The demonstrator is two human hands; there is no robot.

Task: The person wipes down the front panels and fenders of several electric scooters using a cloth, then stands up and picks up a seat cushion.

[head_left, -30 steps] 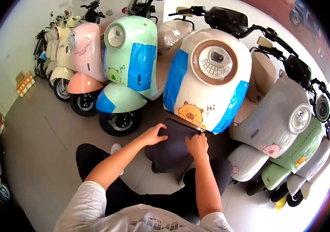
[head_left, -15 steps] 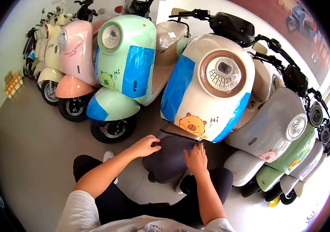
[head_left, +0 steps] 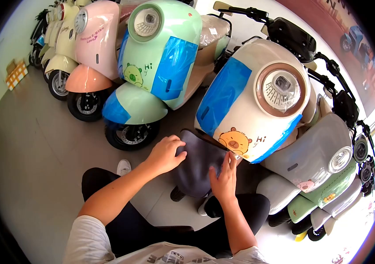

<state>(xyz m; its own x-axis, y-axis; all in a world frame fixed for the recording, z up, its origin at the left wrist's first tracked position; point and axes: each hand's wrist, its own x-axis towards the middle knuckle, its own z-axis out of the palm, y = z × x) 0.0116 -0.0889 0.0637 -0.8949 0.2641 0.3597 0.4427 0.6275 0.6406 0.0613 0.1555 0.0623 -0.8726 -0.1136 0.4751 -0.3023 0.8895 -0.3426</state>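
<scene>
A smooth dark grey cover (head_left: 198, 167) lies over the front fender of a cream scooter (head_left: 240, 115), just below its bear sticker. My left hand (head_left: 166, 154) is at the cover's upper left edge, its fingers bent and the thumb apart from them. On the right side my right hand (head_left: 225, 179) rests against the cover, fingers stretched toward its top corner under the scooter body and thumb spread. Part of a black tyre (head_left: 177, 194) shows beneath the cover. Whether fingertips pinch the edge is hard to see.
A mint green scooter (head_left: 161, 22) with blue film stands to the left, and a pink one (head_left: 97, 33) beyond it. On the right is a grey scooter (head_left: 315, 147). An orange-and-white box (head_left: 16, 75) sits by the left wall. My knees flank the cover.
The view has shifted, so the scooters appear farther right. The brown strip between cover and scooter body is now mostly out of sight. Both hands stay at the cover.
</scene>
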